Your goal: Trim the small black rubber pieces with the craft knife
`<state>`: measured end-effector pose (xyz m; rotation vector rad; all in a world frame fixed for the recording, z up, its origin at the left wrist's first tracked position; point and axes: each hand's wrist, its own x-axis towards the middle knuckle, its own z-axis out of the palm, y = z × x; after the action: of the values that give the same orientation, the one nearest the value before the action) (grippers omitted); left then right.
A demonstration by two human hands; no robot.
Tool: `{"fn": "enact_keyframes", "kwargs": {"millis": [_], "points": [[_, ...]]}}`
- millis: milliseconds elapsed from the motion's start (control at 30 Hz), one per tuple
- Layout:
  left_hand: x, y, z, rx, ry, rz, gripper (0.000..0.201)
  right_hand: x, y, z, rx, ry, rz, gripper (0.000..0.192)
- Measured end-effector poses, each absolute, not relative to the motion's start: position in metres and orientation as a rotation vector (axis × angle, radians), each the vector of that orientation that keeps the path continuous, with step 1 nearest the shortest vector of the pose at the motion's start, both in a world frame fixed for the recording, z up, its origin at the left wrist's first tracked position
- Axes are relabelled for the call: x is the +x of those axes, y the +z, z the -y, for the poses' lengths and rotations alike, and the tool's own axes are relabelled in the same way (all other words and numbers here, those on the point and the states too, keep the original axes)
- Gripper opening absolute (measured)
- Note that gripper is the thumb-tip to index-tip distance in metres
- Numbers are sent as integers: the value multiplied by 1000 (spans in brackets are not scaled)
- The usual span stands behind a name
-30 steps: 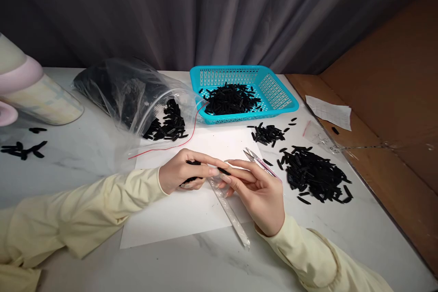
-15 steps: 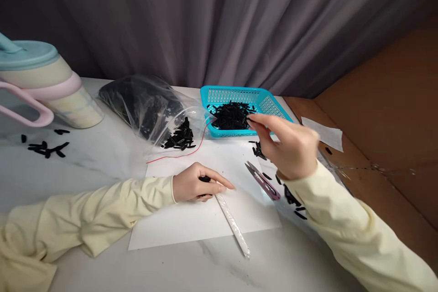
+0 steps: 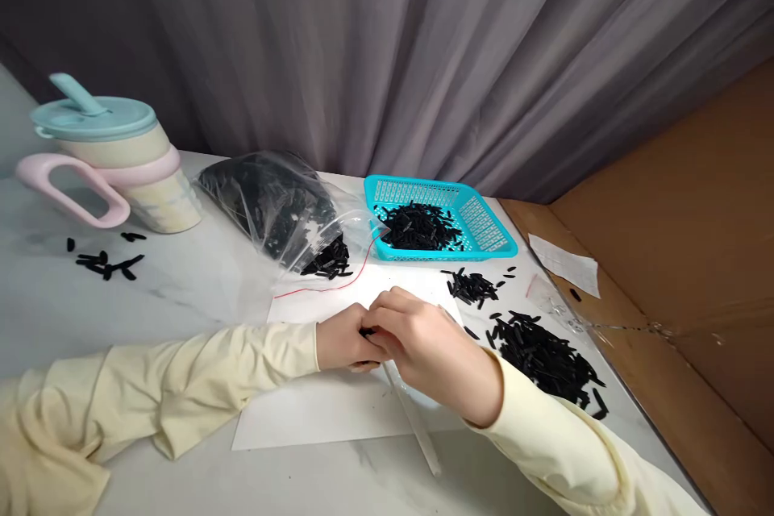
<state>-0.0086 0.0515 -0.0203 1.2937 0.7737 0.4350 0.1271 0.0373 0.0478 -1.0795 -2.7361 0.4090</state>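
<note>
Right hand point(image 3: 432, 355) is covering most of the left hand point(image 3: 344, 339), hiding both grips; fingers are curling shut around a small black plastic piece point(image 3: 366, 331), only its tip showing between them. Narrow clear plastic sleeve point(image 3: 417, 427) is lying on the white paper sheet point(image 3: 302, 411), long axis running 11 to 5 o'clock, upper end hidden under the right hand, glossy, translucent.

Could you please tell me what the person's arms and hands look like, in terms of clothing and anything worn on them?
Both arms wear long, loose, pale yellow sleeves that crease and bunch, ending in snug cuffs at the wrists. The left hand and right hand are bare: no gloves, rings or watch show.
</note>
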Motion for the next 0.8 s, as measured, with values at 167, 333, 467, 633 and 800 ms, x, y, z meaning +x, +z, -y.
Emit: {"fn": "enact_keyframes", "kwargs": {"millis": [167, 333, 467, 633, 800], "points": [[-7, -23, -52, 1314, 443, -797, 27, 124, 46, -42, -1138, 336, 2834, 17], [-7, -19, -52, 1264, 424, -780, 28, 131, 49, -43, -1110, 626, 2632, 15], [-8, -12, -50, 1210, 412, -688, 13, 151, 48, -41, -1161, 1083, 2087, 5], [-9, -11, -48, 1153, 364, -653, 23, 175, 22, -22, -1175, 1523, 1417, 11], [-9, -12, -47, 1202, 349, -674, 19, 180, -6, -6, -1137, 1535, 1151, 13]]}}
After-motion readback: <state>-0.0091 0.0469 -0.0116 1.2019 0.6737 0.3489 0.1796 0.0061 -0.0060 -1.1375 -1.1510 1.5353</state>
